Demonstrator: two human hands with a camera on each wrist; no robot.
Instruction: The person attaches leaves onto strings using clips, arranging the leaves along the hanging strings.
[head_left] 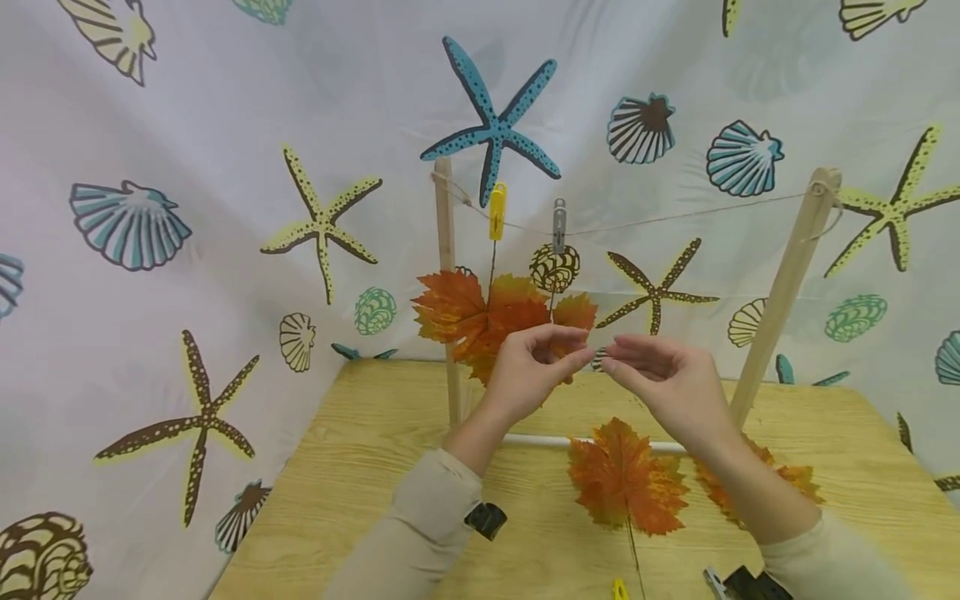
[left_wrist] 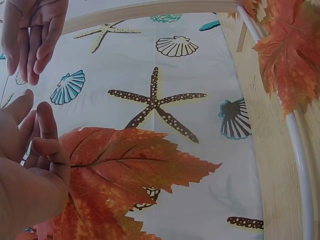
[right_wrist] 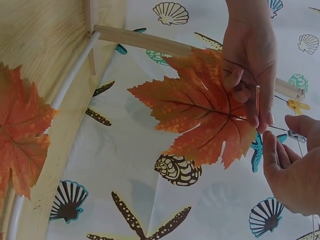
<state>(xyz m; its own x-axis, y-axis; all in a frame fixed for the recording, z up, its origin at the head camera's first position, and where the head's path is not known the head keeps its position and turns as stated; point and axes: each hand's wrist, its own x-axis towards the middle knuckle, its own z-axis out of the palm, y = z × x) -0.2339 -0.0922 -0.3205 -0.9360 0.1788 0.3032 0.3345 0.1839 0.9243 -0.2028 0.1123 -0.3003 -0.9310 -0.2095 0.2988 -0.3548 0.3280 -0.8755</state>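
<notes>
In the head view my left hand point(head_left: 525, 367) is held in front of the hanging orange maple leaves point(head_left: 450, 312), its fingers loosely bent around nothing visible. Facing it, my right hand point(head_left: 667, 379) has its fingertips extended toward the left, a small gap between the two hands. A yellow clothespin point(head_left: 497, 212) and a grey clothespin point(head_left: 558, 225) sit on the string point(head_left: 675, 215), with leaf stems below them. The left wrist view shows one leaf point(left_wrist: 130, 160) right beside my left fingers; whether they touch it, I cannot tell.
Two wooden posts point(head_left: 783, 300) carry the string, and a white rod point(head_left: 536, 439) runs low between them. On the table lie one artificial leaf point(head_left: 626, 479), another leaf point(head_left: 798, 482) partly behind my right forearm, a yellow clip point(head_left: 619, 590) and a grey clip point(head_left: 716, 582).
</notes>
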